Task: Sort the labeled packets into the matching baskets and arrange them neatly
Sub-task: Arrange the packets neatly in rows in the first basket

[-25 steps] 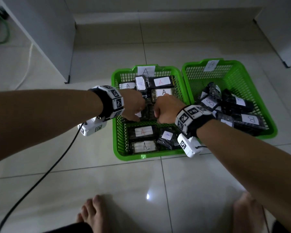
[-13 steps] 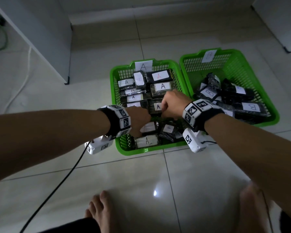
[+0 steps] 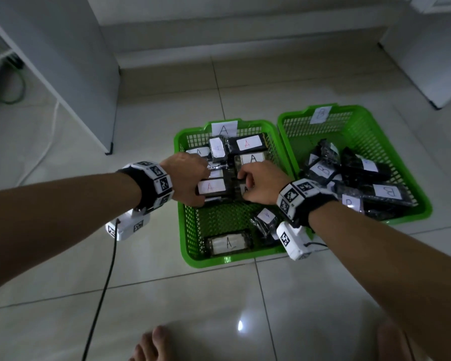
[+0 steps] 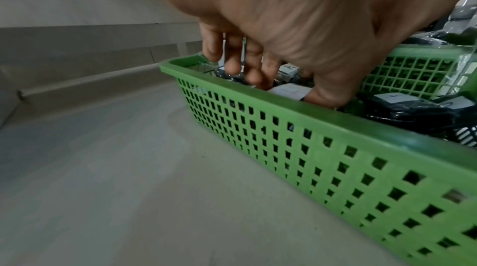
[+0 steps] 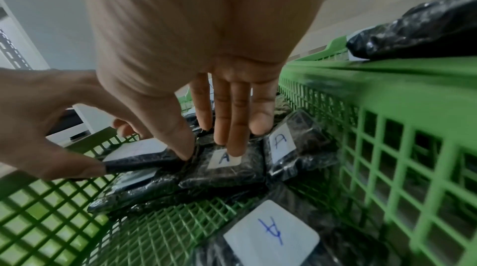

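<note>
Sorting looks done; tidying is continuing. Left hand (image 3: pixel 186 178) is gripping an A packet (image 3: pixel 211 187) in the A basket (image 3: pixel 193 241); right hand (image 3: pixel 262 182) fingers straight, pressing another packet (image 5: pixel 227 166). B basket (image 3: pixel 412 204) lies jumbled.

Looked like home interior: glossy pale tiled floor (image 3: pixel 167 295), white cabinet (image 3: pixel 63 61) standing on it, low step (image 3: pixel 245 45) along wall, person's bare feet (image 3: pixel 151 345), dim room light.

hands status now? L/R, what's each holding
Left hand: fingers curled down over the A-labelled packet in basket A; a real grip can't be told.
Right hand: open, straight fingers pressing another A packet.
</note>
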A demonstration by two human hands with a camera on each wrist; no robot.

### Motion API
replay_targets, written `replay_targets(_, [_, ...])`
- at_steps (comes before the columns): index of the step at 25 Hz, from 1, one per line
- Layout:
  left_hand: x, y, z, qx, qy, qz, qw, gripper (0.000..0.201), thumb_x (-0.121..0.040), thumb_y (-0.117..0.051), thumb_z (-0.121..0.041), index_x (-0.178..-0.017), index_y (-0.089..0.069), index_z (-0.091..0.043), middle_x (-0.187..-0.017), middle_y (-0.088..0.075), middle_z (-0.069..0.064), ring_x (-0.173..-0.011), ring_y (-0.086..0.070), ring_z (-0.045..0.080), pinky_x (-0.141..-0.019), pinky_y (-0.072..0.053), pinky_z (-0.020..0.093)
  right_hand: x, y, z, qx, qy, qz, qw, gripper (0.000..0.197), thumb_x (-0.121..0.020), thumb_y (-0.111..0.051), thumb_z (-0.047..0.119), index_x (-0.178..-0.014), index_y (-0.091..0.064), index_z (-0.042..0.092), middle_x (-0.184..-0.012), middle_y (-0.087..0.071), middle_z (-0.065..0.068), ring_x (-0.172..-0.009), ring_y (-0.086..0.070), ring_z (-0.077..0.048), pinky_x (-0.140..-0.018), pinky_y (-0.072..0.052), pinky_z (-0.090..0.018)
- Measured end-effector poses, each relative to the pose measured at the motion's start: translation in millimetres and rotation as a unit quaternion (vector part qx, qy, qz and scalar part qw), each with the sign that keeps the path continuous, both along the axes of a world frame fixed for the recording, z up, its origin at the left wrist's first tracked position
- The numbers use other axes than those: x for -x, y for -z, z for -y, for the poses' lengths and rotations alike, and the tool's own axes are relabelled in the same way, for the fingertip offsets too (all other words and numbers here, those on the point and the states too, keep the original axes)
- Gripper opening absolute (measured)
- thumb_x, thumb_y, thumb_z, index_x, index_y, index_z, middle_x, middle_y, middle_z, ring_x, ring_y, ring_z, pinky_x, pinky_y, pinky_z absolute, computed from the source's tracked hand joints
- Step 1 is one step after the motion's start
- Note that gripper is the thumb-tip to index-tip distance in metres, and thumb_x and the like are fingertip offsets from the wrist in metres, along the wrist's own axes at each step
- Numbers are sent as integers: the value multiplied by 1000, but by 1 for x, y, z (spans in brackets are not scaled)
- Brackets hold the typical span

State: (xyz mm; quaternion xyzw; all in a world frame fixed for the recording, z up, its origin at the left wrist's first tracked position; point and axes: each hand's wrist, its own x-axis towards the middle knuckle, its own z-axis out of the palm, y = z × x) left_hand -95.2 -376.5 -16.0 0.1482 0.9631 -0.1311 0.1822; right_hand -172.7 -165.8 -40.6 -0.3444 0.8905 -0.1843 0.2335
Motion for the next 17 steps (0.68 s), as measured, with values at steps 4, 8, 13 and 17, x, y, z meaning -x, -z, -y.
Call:
replay_targets(4, [3, 11, -3, 30, -15, 4, 999, 63, -73, -52, -64, -111, -65, -17, -103, -63, 4, -95, -62, 26, -86, -53, 36, 4, 0, 4, -7, -28, -29, 999, 31, -71, -79, 5, -101, -73, 12, -79, -64, 7, -80, -67, -15, -74, -57, -30])
replay_targets(8, [3, 16, -3, 5, -30, 10, 999, 66, -75, -57, -65, -119, -60, -15, -109, -62, 6, -100, -61, 27, -90, -53, 39, -5, -7, 1, -65, -71, 17, 995, 14, -70, -87, 20, -82, -80, 18, -76, -72, 10, -73, -68, -9, -70, -59, -28])
replay_targets(13, [1, 13, 1, -61, -66, -13, 996, 52, -78, -61, -58, -114, -61, -21, -102, -62, 0, -97, -60, 23, -88, -53, 37, -41, -3, 11, -209, -173, 74, 960, 48, -61, -94, 42, -101, -78, 21, -100, -73, 6, -89, -67, -14, -81, -58, -31])
replay_targets(17, [6, 6, 9, -65, -87, -43, 993, 49, -80, -60, -55, -114, -58, -20, -107, -59, 1, -104, -57, 23, -97, -48, 39, -43, 1, 11, -222, -187, 52, 956, 30, -64, -95, 29, -84, -76, 18, -90, -72, 7, -79, -64, -10, -61, -50, -22])
